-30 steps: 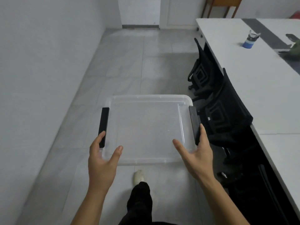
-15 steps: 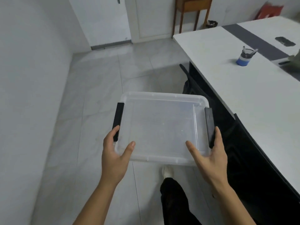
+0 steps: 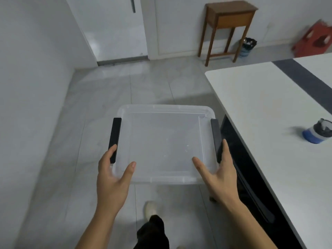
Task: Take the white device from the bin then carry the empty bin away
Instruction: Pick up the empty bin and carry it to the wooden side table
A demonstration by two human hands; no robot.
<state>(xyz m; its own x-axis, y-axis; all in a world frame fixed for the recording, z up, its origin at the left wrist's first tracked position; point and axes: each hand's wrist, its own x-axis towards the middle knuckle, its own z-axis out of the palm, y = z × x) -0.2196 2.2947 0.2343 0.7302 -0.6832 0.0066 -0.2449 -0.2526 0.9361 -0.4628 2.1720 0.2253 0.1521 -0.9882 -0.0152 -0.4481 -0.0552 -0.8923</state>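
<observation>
Both hands, left (image 3: 112, 174) and right (image 3: 218, 174), stay clamped on the empty bin (image 3: 165, 144); the door (image 3: 115, 27) is nearer now, so the carry-away continues.

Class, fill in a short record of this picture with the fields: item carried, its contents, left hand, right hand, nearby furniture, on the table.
item carried: clear plastic bin with black side handles
contents: nothing visible inside
left hand: grips the bin's near left corner
right hand: grips the bin's near right corner
nearby furniture: white table at right, wooden side table by the far wall
on the table: blue and grey cup
</observation>
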